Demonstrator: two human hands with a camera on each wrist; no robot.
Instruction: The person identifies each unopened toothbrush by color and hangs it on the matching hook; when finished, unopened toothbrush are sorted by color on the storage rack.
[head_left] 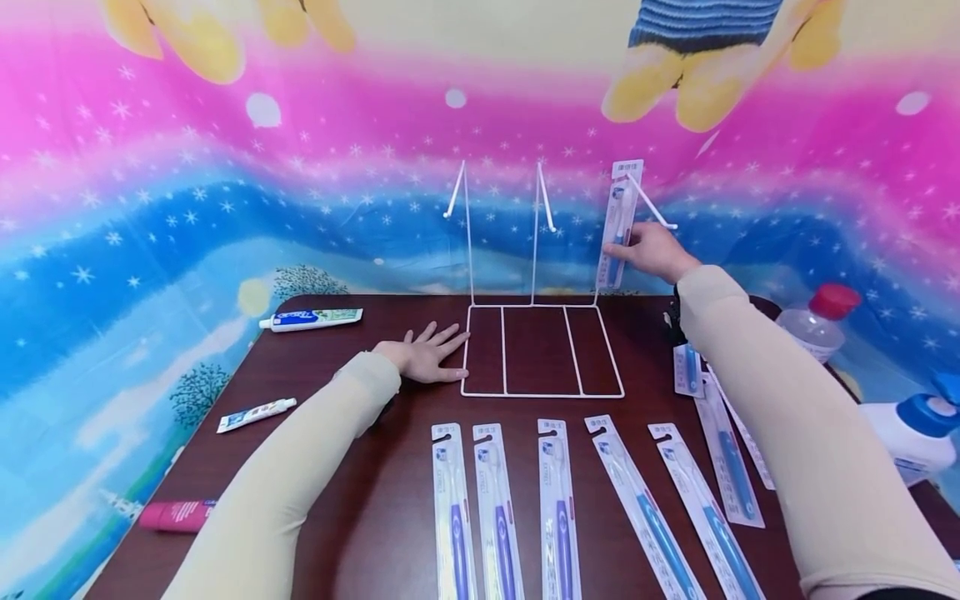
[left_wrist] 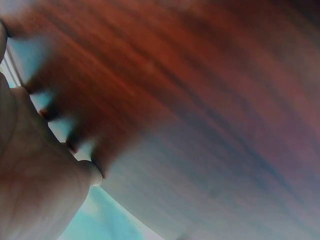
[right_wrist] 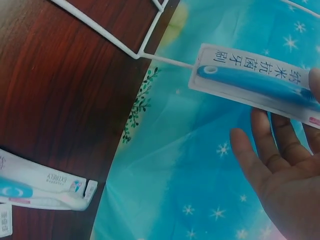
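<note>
Backdrop: printed cloth (head_left: 420, 250) in pink, blue and turquoise, with white snowflakes, behind a dark brown wood-grain table (head_left: 397, 508).
Rack: white wire rack (head_left: 503, 350); base flat on the table, uprights at the far side, three prongs angled out at the top.
Right hand: right hand (head_left: 656, 250) raised at the rack's right upright; thumb and fingers pinch a blue toothbrush pack (head_left: 619, 208) by its lower half. In the right wrist view the thumb lies on the front, other fingers behind.
Held pack: near upright, slightly tilted; its top lies at the inner end of the right prong (head_left: 652, 202). Whether the slot is threaded on: cannot tell.
Left hand: left hand (head_left: 435, 354) palm down on the table, fingers spread and released, holding nothing; fingertips reach the left wire of the base.
Front row: three purple toothbrush packs (head_left: 558, 508), then two blue-handled packs (head_left: 708, 517) lying slanted.
Right side: further packs (head_left: 731, 467), overlapping, partly hidden by the right sleeve; clear bottle with red cap (head_left: 834, 302); white pump bottle (head_left: 907, 442).
Left side: two toothpaste tubes (head_left: 315, 319), well apart; pink tube (head_left: 176, 516), partly covered by the left sleeve.
</note>
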